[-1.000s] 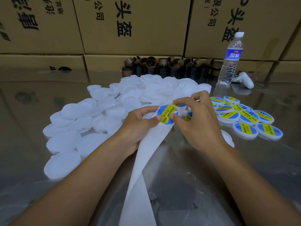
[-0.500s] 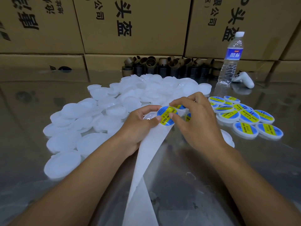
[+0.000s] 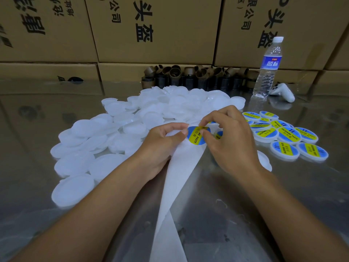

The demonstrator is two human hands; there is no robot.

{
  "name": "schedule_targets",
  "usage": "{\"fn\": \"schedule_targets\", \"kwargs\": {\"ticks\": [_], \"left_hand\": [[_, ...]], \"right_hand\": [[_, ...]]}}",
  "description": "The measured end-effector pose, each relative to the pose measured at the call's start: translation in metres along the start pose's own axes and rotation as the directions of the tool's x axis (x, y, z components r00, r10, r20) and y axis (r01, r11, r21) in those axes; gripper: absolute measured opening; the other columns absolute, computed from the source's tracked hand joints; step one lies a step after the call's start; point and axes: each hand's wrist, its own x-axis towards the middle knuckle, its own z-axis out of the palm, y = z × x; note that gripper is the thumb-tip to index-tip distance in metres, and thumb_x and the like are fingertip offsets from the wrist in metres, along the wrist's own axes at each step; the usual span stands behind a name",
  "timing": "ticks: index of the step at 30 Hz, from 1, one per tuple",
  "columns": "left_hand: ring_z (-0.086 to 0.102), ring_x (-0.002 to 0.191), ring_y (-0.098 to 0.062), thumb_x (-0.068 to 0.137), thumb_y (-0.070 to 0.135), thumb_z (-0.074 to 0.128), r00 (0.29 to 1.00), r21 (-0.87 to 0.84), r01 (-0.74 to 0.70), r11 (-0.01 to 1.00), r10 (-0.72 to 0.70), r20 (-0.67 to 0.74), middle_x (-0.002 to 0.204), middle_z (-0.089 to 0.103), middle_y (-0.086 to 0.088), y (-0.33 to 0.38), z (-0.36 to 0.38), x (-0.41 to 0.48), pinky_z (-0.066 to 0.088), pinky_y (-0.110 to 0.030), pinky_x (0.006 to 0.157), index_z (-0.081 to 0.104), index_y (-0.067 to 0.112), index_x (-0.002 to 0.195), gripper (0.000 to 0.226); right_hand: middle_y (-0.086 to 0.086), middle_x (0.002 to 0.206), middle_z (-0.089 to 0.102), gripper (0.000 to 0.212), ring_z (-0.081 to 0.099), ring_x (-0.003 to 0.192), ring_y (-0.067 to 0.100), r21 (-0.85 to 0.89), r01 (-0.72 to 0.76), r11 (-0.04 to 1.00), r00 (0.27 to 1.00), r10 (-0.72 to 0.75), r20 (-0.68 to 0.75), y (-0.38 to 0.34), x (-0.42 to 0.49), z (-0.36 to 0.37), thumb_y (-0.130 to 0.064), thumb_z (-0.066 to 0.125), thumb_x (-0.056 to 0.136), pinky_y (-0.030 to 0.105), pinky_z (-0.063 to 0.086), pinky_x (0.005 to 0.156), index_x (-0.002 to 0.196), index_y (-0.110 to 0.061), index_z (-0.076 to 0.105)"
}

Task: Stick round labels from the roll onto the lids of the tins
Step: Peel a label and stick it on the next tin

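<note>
— Progress?
— Some labelled lids (image 3: 289, 134) lie right of the backing strip (image 3: 179, 176); far more plain lids (image 3: 90, 127) wait left of it.
— Hands?
— The left hand (image 3: 160, 146) grips that strip; the right hand (image 3: 232, 142) pinches a label (image 3: 196, 137) on it.

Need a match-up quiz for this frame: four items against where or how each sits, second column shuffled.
1. water bottle
2. labelled lids
3. round label
4. backing strip

A. pinched by the right hand
B. upright, far right
C. held by the left hand, trailing toward the camera
D. lying flat on the right, blue and yellow tops

Pairs: 1-B, 2-D, 3-A, 4-C
</note>
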Motion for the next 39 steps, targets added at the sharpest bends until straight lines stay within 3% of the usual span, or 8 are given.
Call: {"fn": "schedule_targets", "kwargs": {"ticks": [5,12,16,19,24,29,35,39], "left_hand": [[0.063,0.096,-0.03,0.096,0.016,0.055,1.0,0.025,0.019,1.0,-0.019,-0.012,0.117,0.066,-0.02,0.001,0.002,-0.001,0.049,-0.044,0.095,0.065,0.003,0.116,0.026],[0.064,0.102,-0.036,0.096,0.017,0.055,1.0,0.06,0.024,0.998,-0.024,-0.008,0.117,0.065,-0.023,0.002,0.003,-0.002,0.048,-0.052,0.098,0.066,0.002,0.11,0.023],[0.06,0.11,-0.044,0.097,0.02,0.055,1.0,0.063,0.026,0.998,-0.025,-0.014,0.118,0.064,-0.025,0.003,0.002,-0.003,0.046,-0.057,0.097,0.065,0.001,0.113,0.027],[0.065,0.098,-0.035,0.097,0.021,0.055,1.0,0.075,0.012,0.997,-0.009,-0.029,0.115,0.066,-0.022,0.004,0.002,-0.003,0.049,-0.049,0.095,0.065,0.001,0.111,0.026],[0.063,0.103,-0.04,0.095,0.023,0.059,0.997,0.043,0.036,0.998,-0.033,-0.073,0.117,0.066,-0.019,0.003,0.002,-0.003,0.047,-0.057,0.096,0.067,0.004,0.11,0.025],[0.064,0.061,-0.015,0.093,0.02,0.062,0.993,0.022,0.018,1.0,-0.015,-0.118,0.092,0.07,-0.008,-0.001,-0.001,0.002,0.054,-0.026,0.052,0.071,0.013,0.093,0.011],[0.07,0.082,-0.02,0.095,0.011,0.056,0.966,-0.126,-0.082,0.989,0.048,-0.254,0.1,0.069,-0.004,0.001,-0.003,0.007,0.054,-0.038,0.081,0.065,0.019,0.088,0.014],[0.071,0.085,-0.021,0.097,0.002,0.048,0.951,-0.254,-0.184,0.949,0.107,-0.29,0.098,0.069,-0.001,0.007,-0.007,0.011,0.05,-0.038,0.084,0.057,0.016,0.105,0.018]], "right_hand": [[-0.007,0.095,0.047,0.015,0.041,0.091,0.006,-0.009,-0.02,1.0,1.0,0.02,-0.013,-0.001,0.001,-0.002,-0.011,0.067,0.08,0.029,0.038,0.07,0.081,-0.025,0.064],[-0.009,0.09,0.05,0.024,0.045,0.088,0.011,0.047,-0.01,0.999,1.0,0.011,-0.018,-0.001,0.001,-0.002,-0.008,0.065,0.078,0.024,0.027,0.065,0.075,-0.029,0.052],[-0.011,0.09,0.054,0.018,0.047,0.086,0.009,0.117,-0.06,0.991,0.997,0.054,0.049,-0.002,0.001,0.001,-0.026,0.067,0.08,0.024,0.032,0.065,0.075,-0.027,0.05],[-0.011,0.093,0.059,0.032,0.05,0.091,0.001,0.214,-0.158,0.964,0.986,0.143,0.084,-0.005,0.001,0.002,-0.051,0.057,0.083,0.007,0.034,0.07,0.075,-0.02,0.057],[-0.003,0.077,0.057,0.055,0.049,0.072,-0.005,0.337,-0.243,0.909,0.97,0.232,0.074,-0.007,0.004,-0.001,-0.049,0.037,0.097,0.005,0.034,0.062,0.066,-0.006,0.052],[0.014,0.071,0.05,0.059,0.04,0.062,0.013,0.522,-0.291,0.801,0.931,0.362,-0.037,-0.008,0.009,-0.004,-0.043,0.034,0.1,0.011,0.034,0.054,0.082,0.011,0.051],[-0.01,0.08,0.057,0.016,0.052,0.073,-0.003,0.64,-0.19,0.744,0.924,0.356,-0.139,-0.012,0.011,-0.013,-0.02,0.057,0.092,0.008,0.037,0.063,0.077,-0.024,0.052],[-0.004,0.103,0.062,0.031,0.064,0.09,0.008,0.65,-0.151,0.745,0.959,0.271,-0.087,-0.013,0.008,-0.012,-0.004,0.059,0.087,0.021,0.049,0.076,0.087,-0.034,0.051]]}}
